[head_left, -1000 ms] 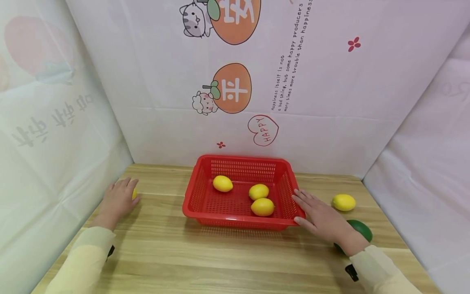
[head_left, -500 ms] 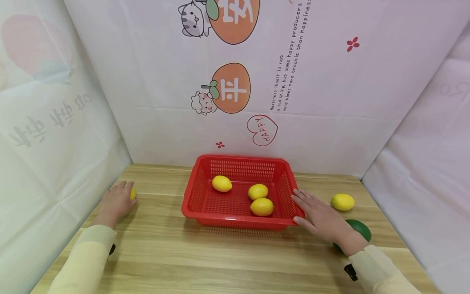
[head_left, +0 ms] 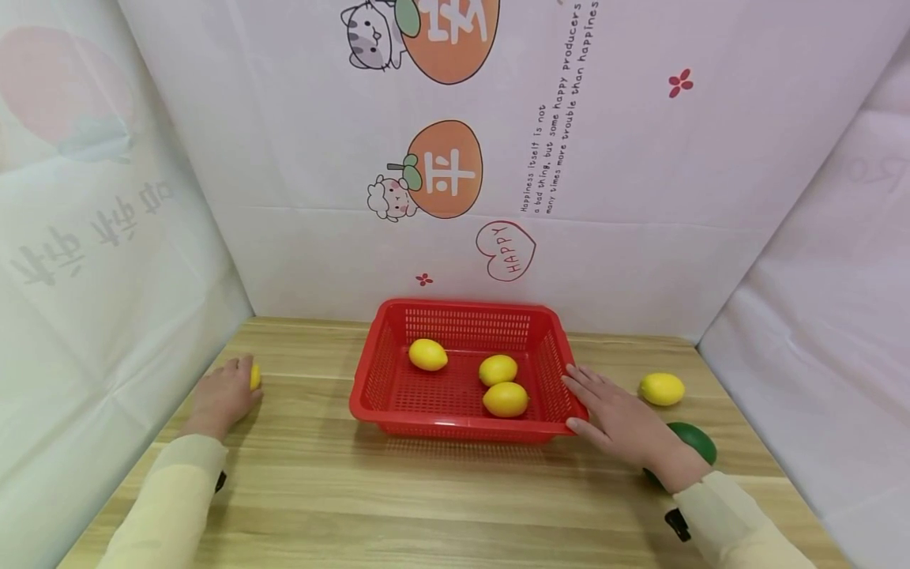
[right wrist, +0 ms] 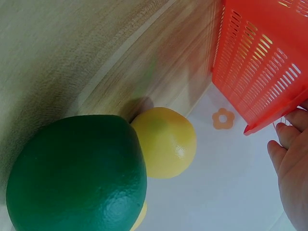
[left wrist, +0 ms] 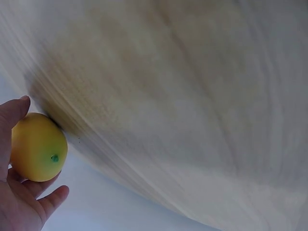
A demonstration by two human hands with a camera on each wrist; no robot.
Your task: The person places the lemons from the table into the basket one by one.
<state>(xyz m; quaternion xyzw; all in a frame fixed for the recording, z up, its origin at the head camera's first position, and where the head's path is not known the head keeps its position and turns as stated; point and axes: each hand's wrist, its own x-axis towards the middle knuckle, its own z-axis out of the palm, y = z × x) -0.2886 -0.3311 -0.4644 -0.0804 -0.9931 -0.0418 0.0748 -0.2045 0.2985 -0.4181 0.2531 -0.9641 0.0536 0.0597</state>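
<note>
At the table's left edge, my left hand grips a yellow lemon, mostly hidden behind the hand in the head view. In the left wrist view, the lemon shows a green stem spot, the thumb on one side and fingers on the other. My right hand rests on the right rim of a red plastic basket, fingers fairly straight over the edge and thumb at the near corner. Inside the basket lie three lemons: one lemon at left, two touching at right, the nearer lemon and the farther lemon.
A loose lemon lies right of the basket on the wooden table. Nearer, partly hidden by my right wrist, sits a large dark green fruit. Printed white cloth walls rise behind and on both sides.
My left hand has lowered slightly and its fingers have closed round the lemon. The right hand stays on the basket rim. The head view has drifted a little.
</note>
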